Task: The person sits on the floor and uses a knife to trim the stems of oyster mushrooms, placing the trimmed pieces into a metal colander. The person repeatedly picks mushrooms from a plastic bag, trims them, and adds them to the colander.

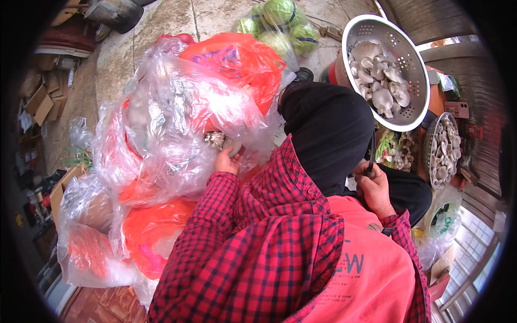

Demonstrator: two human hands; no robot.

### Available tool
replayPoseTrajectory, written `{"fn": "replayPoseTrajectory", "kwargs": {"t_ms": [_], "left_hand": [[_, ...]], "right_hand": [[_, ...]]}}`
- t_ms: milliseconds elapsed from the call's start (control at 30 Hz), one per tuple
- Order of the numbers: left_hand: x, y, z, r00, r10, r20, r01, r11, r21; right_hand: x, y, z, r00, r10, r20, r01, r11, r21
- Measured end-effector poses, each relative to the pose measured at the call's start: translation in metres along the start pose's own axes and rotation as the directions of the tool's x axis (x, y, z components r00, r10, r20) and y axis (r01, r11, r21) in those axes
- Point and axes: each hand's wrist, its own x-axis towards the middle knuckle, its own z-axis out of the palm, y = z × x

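Observation:
My left hand [228, 160] grips a clump of oyster mushrooms [215, 139] at the mouth of a clear plastic bag [177, 117]. The clump's rough, pale base faces away from me, and its caps are partly hidden by my fingers and the film. By my right knee, my right hand [373, 186] is closed around what looks like a knife [372, 155] with a dark handle; its blade is seen nearly edge-on. Beyond that knee, a perforated steel colander [418, 87] holds loose grey oyster mushrooms [381, 80].
Red plastic bags [238, 60] lie around the clear one. Bagged cabbages [282, 28] sit on the concrete floor ahead. Below the colander are leafy scraps and mushroom trimmings [400, 151]. A second colander [433, 145] of mushrooms stands at far right, near a clear bag [442, 226].

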Motion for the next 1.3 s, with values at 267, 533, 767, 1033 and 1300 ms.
{"fn": "replayPoseTrajectory", "kwargs": {"t_ms": [267,533,767,1033,1300], "left_hand": [[-0.048,0.003,-0.029,0.973,-0.127,0.190,0.136,0.990,-0.034],[-0.219,0.064,0.024,0.779,0.342,0.525,-0.372,0.927,-0.052],[-0.323,0.053,0.113,0.400,0.163,0.902,-0.492,0.869,0.061],[-0.368,-0.021,0.194,-0.143,-0.057,0.988,-0.981,-0.125,-0.149],[-0.353,-0.064,0.221,-0.193,-0.144,0.971,-0.963,-0.164,-0.216]], "right_hand": [[0.003,0.002,-0.002,0.999,-0.040,0.010,0.040,0.999,0.006],[-0.002,-0.003,-0.005,0.988,-0.149,-0.046,0.153,0.980,0.128],[-0.027,-0.038,-0.005,0.969,-0.247,0.016,0.240,0.952,0.188],[-0.050,-0.041,-0.025,0.910,-0.414,-0.005,0.392,0.859,0.329],[-0.035,0.000,-0.038,0.917,-0.362,-0.166,0.397,0.809,0.434]]}}
